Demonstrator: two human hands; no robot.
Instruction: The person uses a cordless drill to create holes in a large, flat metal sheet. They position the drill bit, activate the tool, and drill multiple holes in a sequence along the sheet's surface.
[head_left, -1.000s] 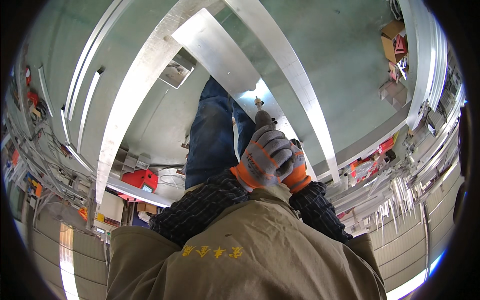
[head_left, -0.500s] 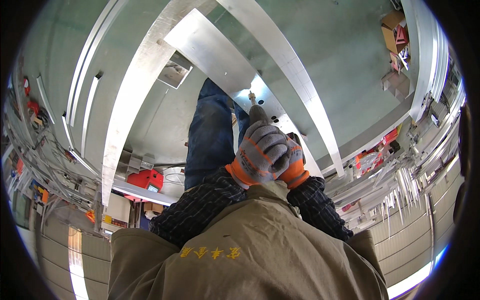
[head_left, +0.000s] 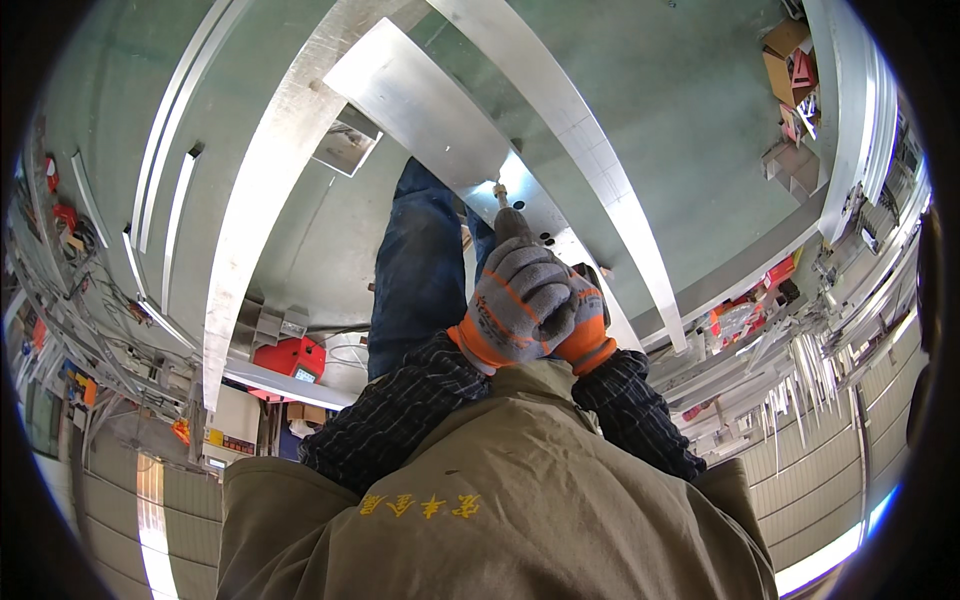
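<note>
Our left hand [head_left: 515, 302] wraps the drill [head_left: 512, 224], which points to twelve o'clock over the metal bar [head_left: 425, 98]; how our right hand [head_left: 588, 332] grips, we cannot tell. The drill seems stiff and hefty, best held around its body.

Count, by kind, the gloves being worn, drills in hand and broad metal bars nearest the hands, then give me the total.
Gloves: 2
Drill: 1
Broad metal bars: 3
Total: 6
</note>
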